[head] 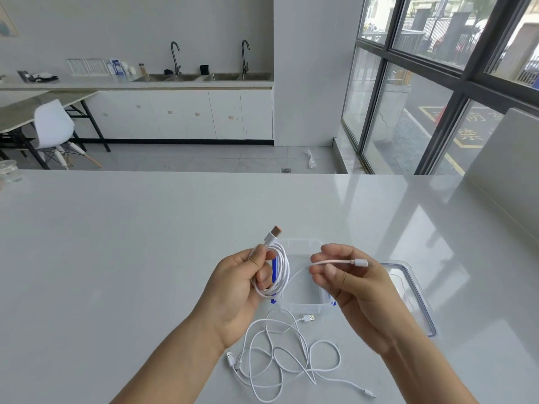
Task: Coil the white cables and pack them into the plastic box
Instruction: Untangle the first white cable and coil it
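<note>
My left hand [236, 284] grips a coiled white cable [281, 272] held above the table, its orange-tipped USB plug [273, 233] sticking up past my thumb. My right hand [347, 282] pinches the same cable's free end, and the small plug [361, 262] points right. Behind both hands sits the clear plastic box [303, 298] with blue clips, open and partly hidden. Loose white cables [280, 357] lie tangled on the table in front of the box, between my forearms.
The box's clear lid [414, 298] with a blue rim lies flat to the right of the box. The white table [116, 258] stretches wide to the left and far side. A glass object [8, 170] stands at the far left edge.
</note>
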Demonstrator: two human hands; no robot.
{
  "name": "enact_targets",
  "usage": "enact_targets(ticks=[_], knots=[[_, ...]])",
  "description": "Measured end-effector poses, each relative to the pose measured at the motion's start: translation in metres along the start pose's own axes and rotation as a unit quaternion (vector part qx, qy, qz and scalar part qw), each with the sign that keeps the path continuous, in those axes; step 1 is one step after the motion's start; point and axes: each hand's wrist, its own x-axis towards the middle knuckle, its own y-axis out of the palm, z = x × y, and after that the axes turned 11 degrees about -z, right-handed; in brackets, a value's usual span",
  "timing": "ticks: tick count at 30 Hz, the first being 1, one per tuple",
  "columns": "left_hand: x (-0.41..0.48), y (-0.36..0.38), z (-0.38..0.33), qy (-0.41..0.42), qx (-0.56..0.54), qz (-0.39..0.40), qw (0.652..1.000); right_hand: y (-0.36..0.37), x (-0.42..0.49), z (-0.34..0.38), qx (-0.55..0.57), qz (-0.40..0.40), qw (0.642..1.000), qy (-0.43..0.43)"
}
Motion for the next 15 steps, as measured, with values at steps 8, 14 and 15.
enact_targets(ticks=[8, 14, 15], knots=[[0.0, 0.009, 0.01, 0.05, 0.102, -0.054, 0.992, 0.023, -0.026, -0.005, -0.18, 0.022, 0.972, -0.151], [-0.002, 0.013, 0.007, 0.025, 0.071, -0.035, 0.997, 0.018, -0.036, -0.001, -0.428, -0.017, 0.88, -0.206], [-0.002, 0.013, 0.006, 0.015, 0.056, -0.036, 0.998, 0.017, -0.038, 0.0, -0.434, -0.015, 0.88, -0.194]])
